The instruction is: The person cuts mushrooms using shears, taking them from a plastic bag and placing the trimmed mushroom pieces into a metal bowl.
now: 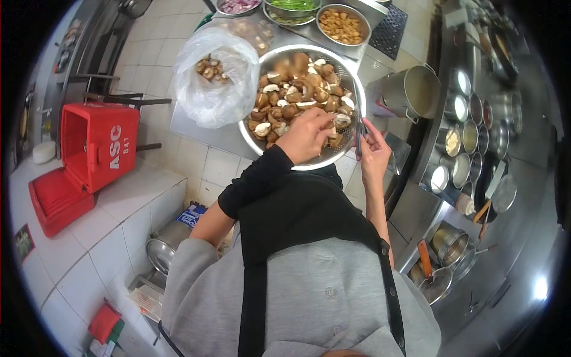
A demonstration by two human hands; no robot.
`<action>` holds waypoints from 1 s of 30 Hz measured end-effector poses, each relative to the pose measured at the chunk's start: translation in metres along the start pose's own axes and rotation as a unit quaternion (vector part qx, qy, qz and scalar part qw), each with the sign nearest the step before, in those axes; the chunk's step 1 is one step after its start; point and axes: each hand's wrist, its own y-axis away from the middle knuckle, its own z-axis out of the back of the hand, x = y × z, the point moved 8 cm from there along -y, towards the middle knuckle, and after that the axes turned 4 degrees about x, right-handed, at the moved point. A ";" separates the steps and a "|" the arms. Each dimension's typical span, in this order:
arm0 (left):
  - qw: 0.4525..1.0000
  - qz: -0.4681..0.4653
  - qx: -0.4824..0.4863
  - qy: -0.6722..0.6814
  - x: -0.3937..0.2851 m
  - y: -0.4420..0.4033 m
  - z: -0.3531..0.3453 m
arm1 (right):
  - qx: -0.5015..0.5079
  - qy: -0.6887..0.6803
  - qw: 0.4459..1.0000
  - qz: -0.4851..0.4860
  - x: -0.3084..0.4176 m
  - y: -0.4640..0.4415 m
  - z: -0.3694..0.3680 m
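A perforated steel colander (248, 132) in front of me is filled with brown mushrooms (291, 95), some showing pale undersides and stems. My left hand (306, 135) reaches over its near right part, fingers curled and pinched around a mushroom (341, 121). At the colander's right rim, my right hand (375, 149) is closed on a slim dark tool (358, 141); whether it is a knife or scissors I cannot tell. Left of the colander, an open clear plastic bag (196, 98) holds a small heap of mushroom stems (211, 69).
Bowls of fried yellowish pieces (342, 27), green vegetables (292, 5) and chopped purple onion (237, 5) stand beyond the colander. A large pot (419, 92) is at the right, before a counter of metal containers (461, 137). An open red box (98, 146) sits left.
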 end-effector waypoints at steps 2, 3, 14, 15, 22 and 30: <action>0.996 -0.057 -0.052 -0.050 -0.029 0.000 0.019 | -0.022 0.036 0.999 -0.004 -0.006 0.001 0.005; 0.992 -0.053 -0.096 -0.057 -0.025 0.001 0.036 | -0.028 0.042 0.999 -0.004 -0.007 0.002 0.007; 0.876 0.250 -0.235 -0.339 0.229 -0.003 0.262 | -0.010 0.029 0.999 0.017 0.012 0.000 0.003; 0.862 0.272 -0.204 -0.376 0.249 -0.001 0.263 | 0.006 0.038 0.999 0.025 0.016 -0.001 -0.002; 0.782 0.348 -0.092 -0.509 0.249 0.001 0.245 | 0.038 0.040 0.996 0.070 0.043 0.003 -0.017; 0.776 0.336 -0.051 -0.531 0.246 0.011 0.237 | 0.054 0.033 0.996 0.061 0.039 0.005 -0.032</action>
